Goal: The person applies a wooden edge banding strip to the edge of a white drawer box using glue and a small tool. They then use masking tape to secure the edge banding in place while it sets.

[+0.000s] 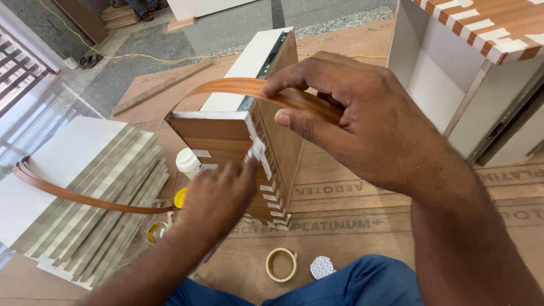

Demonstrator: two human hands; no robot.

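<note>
**Edge strip held over an upright drawer box**

Head view: the right hand has its fingers clamped on a thin wood-grain edge strip, which arcs over the top of a drawer box standing on end and loops left across a stack of white boards. The left hand pinches a small pale tool at the box's front corner; what it is stays unclear. A white bottle, tape roll and brown floor sheeting lie around. A cabinet is cut off at right.
</note>
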